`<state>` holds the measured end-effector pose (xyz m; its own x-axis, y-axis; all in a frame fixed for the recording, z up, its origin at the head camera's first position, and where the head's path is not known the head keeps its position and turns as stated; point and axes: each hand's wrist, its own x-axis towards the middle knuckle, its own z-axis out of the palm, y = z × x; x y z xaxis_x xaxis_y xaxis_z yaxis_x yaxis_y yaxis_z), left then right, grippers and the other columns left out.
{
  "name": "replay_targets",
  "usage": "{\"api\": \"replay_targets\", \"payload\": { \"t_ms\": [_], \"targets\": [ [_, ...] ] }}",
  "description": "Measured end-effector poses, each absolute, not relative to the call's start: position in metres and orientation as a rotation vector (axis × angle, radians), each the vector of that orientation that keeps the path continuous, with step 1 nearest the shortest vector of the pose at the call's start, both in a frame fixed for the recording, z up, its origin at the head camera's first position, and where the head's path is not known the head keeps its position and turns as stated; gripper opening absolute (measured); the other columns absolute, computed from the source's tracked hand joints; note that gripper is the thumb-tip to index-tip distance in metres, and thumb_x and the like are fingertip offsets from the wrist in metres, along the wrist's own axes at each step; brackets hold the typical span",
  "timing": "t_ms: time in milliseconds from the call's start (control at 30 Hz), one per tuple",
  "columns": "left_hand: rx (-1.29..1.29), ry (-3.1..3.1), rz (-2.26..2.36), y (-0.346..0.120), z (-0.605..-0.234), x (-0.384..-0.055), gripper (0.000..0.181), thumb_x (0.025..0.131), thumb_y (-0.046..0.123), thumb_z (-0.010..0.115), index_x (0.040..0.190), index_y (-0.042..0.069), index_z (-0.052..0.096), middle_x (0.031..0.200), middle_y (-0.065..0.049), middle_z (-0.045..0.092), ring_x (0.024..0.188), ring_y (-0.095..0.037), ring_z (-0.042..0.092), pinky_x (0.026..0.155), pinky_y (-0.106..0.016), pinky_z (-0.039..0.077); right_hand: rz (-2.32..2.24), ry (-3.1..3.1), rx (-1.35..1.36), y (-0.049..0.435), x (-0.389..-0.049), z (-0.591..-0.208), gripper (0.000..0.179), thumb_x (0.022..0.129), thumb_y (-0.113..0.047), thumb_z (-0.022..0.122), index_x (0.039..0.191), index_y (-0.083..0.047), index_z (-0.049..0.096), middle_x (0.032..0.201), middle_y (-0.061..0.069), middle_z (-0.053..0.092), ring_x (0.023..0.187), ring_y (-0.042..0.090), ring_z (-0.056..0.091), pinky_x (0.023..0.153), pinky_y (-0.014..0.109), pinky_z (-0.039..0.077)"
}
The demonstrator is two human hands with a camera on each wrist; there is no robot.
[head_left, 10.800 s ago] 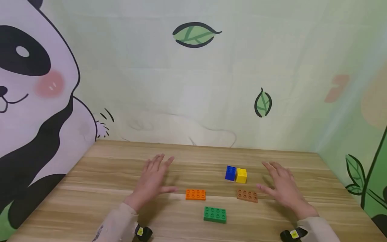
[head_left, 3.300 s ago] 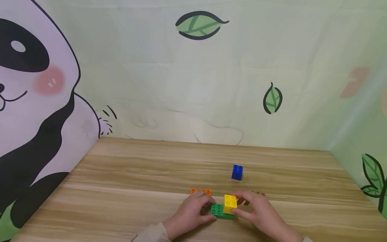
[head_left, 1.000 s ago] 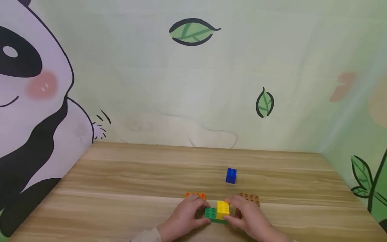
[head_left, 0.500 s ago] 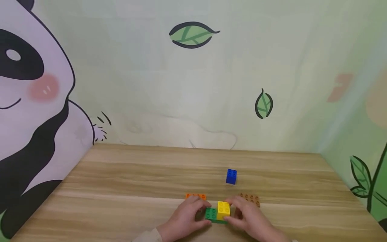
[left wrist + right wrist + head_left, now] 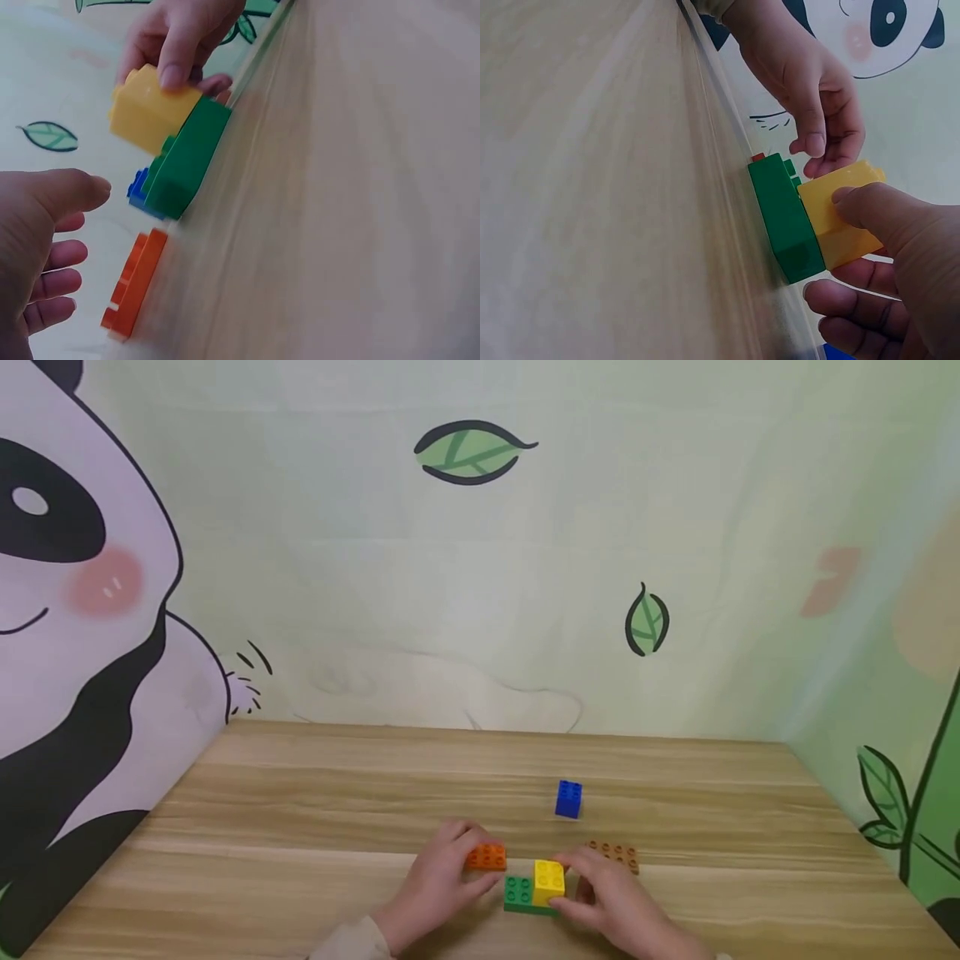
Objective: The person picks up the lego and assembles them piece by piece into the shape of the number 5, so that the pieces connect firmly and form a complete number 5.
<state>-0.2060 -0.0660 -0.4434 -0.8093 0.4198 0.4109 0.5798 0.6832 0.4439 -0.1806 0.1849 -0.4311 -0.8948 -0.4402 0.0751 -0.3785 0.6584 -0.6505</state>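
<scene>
My right hand (image 5: 615, 897) pinches the yellow brick (image 5: 549, 882) between thumb and fingers. This yellow brick sits on the right half of the green brick (image 5: 519, 890), whose left studs are bare; the right wrist view shows both bricks (image 5: 787, 217) from the side. My left hand (image 5: 438, 877) is apart from the green brick, thumb and fingers spread with nothing between them. Its fingers overlap the left end of the orange brick (image 5: 489, 857) in the head view. In the left wrist view the orange brick (image 5: 135, 285) lies beyond the left fingertips.
Farther back on the wooden table (image 5: 337, 793) stands a blue brick (image 5: 569, 799). A brown brick (image 5: 615, 855) lies behind my right hand, partly hidden by it. A wall cloth (image 5: 360, 568) with a panda and leaves rises at the table's back edge.
Earlier the yellow brick stood beside the blue one; it came onto the green brick. In the last half second my left hand let go of the green brick and moved left and back toward the orange brick.
</scene>
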Motion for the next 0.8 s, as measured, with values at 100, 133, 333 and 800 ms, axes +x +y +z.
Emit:
{"api": "replay_targets", "payload": {
  "t_ms": [100,133,333,800],
  "targets": [
    [-0.761,-2.585,-0.818,-0.070,-0.444,-0.210,0.031,0.075,0.024,0.082,0.102,0.016,0.068,0.101,0.003,0.061,0.095,-0.014,0.055,0.081,-0.029,0.051,-1.055,2.775,-0.686,0.184,-0.181,-0.431,0.043,0.087,-0.041,0.067,0.121,-0.015,0.061,0.103,-0.006,0.062,0.067,-0.002,0.047,0.058,0.018,0.046],
    [-0.751,-2.585,-0.819,-0.071,-0.444,-0.211,0.031,0.075,0.024,0.082,0.102,0.016,0.068,0.101,0.003,0.061,0.095,-0.014,0.055,0.082,-0.029,0.051,-1.054,2.774,-0.688,0.184,-0.181,-0.431,0.044,0.088,-0.041,0.067,0.122,-0.015,0.061,0.103,-0.006,0.062,0.066,-0.002,0.048,0.057,0.018,0.046],
    [-0.699,-2.627,-0.820,-0.076,-0.445,-0.216,0.035,0.075,0.027,0.081,0.106,0.017,0.068,0.100,0.003,0.062,0.097,-0.014,0.056,0.085,-0.032,0.050,-1.047,2.769,-0.698,0.184,-0.181,-0.431,0.044,0.088,-0.043,0.066,0.122,-0.015,0.061,0.103,-0.006,0.062,0.067,-0.002,0.048,0.058,0.018,0.046],
    [-0.677,-2.659,-0.798,-0.082,-0.450,-0.221,0.042,0.071,0.029,0.083,0.108,0.014,0.067,0.099,0.000,0.063,0.094,-0.015,0.055,0.085,-0.035,0.047,-1.021,2.788,-0.683,0.183,-0.180,-0.431,0.045,0.087,-0.041,0.068,0.122,-0.014,0.060,0.102,-0.005,0.062,0.067,-0.002,0.047,0.057,0.018,0.045]
  ]
}}
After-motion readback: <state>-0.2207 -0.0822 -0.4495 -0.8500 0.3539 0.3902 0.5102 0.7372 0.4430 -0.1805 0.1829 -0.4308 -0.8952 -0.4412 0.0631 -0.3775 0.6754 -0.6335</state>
